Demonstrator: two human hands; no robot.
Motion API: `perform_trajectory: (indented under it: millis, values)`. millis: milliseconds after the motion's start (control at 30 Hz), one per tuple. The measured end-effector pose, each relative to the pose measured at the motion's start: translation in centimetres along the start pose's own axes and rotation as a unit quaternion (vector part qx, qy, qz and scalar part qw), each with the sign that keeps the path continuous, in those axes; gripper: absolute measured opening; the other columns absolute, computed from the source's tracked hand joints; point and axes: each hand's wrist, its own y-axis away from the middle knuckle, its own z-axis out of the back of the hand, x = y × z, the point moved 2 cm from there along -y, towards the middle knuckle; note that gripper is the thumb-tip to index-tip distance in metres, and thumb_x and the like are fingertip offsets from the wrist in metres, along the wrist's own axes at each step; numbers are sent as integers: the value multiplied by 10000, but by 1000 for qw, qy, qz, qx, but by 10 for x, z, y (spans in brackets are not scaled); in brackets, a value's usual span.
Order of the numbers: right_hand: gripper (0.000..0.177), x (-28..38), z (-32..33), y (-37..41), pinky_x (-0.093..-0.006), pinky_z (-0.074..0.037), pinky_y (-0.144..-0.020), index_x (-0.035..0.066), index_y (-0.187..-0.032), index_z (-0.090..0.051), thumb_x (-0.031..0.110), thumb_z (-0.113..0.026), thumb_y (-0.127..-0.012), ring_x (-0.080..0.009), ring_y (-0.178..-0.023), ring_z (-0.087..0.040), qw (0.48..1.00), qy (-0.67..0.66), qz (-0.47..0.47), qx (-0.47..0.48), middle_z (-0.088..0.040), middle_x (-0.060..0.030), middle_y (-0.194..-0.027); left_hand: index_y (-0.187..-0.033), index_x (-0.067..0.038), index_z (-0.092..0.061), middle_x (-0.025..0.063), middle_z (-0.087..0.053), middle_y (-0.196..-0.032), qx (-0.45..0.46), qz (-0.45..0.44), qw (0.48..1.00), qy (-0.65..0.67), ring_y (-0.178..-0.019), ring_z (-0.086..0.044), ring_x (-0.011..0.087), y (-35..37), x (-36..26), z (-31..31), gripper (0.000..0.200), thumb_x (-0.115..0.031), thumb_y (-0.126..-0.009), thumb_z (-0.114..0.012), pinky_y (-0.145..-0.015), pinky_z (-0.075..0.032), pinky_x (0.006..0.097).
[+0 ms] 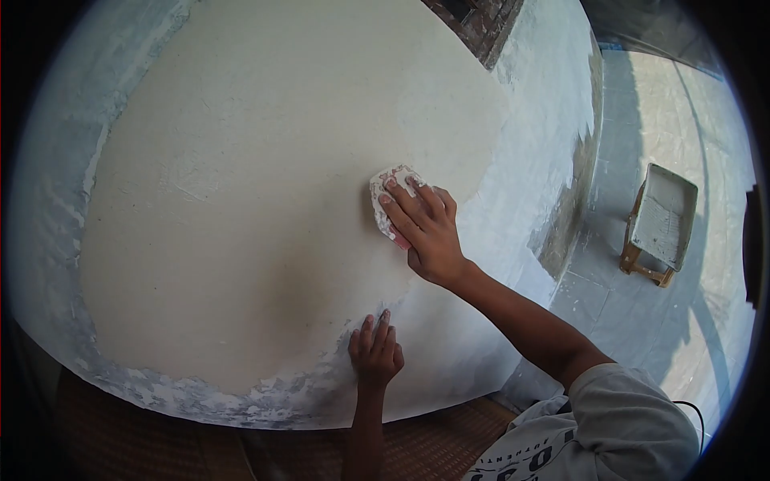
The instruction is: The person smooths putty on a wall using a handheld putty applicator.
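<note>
Coated with white paste, a flat pad [383,210] lies against the cream-plastered wall [241,160]. My right hand [429,232] is spread over the pad and presses it to the wall, with a reddish edge of the pad showing under the palm. Lower down and to the left, my left hand [375,349] rests with its fingers apart on the wall, beside a patchy grey-white band, and holds nothing. The underside of the pad is hidden.
At the right, a paste-smeared tray [666,215] sits on a small wooden stool [631,255] on the tiled floor [581,301]. A brown brick-like patch [485,32] is at the top. Woven brown panels [449,433] run below the wall.
</note>
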Motion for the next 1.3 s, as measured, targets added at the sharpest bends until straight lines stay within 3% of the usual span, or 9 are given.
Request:
perform_trajectory:
  millis: [167,267,467,567,700,867,967,1167,1300]
  values:
    - [728,-3,-25,22,-563,-299,-1095,146,-1494,-450,-20,-622,-807,-336,-1402,-386,994,-9,-43,103,-385,-84,-1591,-985,-109,-695,36,-667,-1336,10,3,1000,-3,-1365,-472,305,0,0,3,205,-169,-866,-538,-1152,-250,498]
    - [583,15,-6,76,-532,-305,-1092,126,-1422,-549,25,-654,-858,-348,-1366,-430,989,-70,5,129,-483,-95,-1522,-986,-106,-695,37,-663,-1344,21,13,1000,2,-1363,-469,310,2,0,2,209,-166,-863,-538,-1149,-251,499]
    - [573,-20,-4,-48,-495,-292,-1100,140,-1422,-547,9,-629,-870,-346,-1336,-438,999,-2,-27,-31,-497,-76,-1506,-991,-107,-692,39,-661,-1348,34,22,999,14,-1371,-465,314,2,-1,5,206,-157,-851,-549,-1147,-254,505]
    - [584,-21,-17,-49,-504,-299,-1099,168,-1433,-540,22,-633,-875,-337,-1343,-433,1000,-3,-11,15,-483,-64,-1519,-993,-108,-691,37,-665,-1342,27,19,999,15,-1371,-476,312,2,-1,5,206,-153,-850,-550,-1153,-255,506]
    - [622,-5,-6,44,-530,-317,-1118,217,-1478,-493,155,-691,-891,-300,-1357,-440,988,-39,51,143,-443,-15,-1559,-1000,-109,-693,35,-667,-1339,15,12,1000,5,-1364,-491,310,4,0,3,210,-155,-856,-548,-1159,-259,502]
    - [655,-13,0,-29,-512,-307,-1105,192,-1435,-526,27,-676,-819,-313,-1331,-459,998,17,55,11,-468,-39,-1537,-991,-110,-698,23,-668,-1339,2,11,1000,-7,-1352,-511,290,3,-2,1,207,-166,-867,-542,-1165,-265,490]
    - [662,-13,-10,-67,-515,-306,-1101,184,-1447,-509,1,-652,-827,-318,-1352,-431,998,49,27,9,-446,-59,-1549,-985,-109,-699,18,-668,-1339,-7,9,1000,-2,-1349,-517,279,2,-1,1,209,-170,-873,-533,-1165,-269,486]
    - [624,15,-8,39,-515,-314,-1111,170,-1435,-520,9,-646,-845,-325,-1333,-455,992,-4,52,111,-447,-60,-1548,-995,-101,-695,20,-643,-1377,-9,6,1000,0,-1357,-514,273,1,-2,3,225,-178,-888,-512,-1163,-276,486]
    - [591,7,-3,-51,-499,-329,-1097,138,-1425,-519,23,-641,-858,-336,-1325,-461,999,24,47,10,-490,-91,-1502,-1001,-98,-691,24,-634,-1389,-16,6,1000,11,-1362,-514,270,0,-2,4,228,-178,-889,-509,-1160,-287,486]
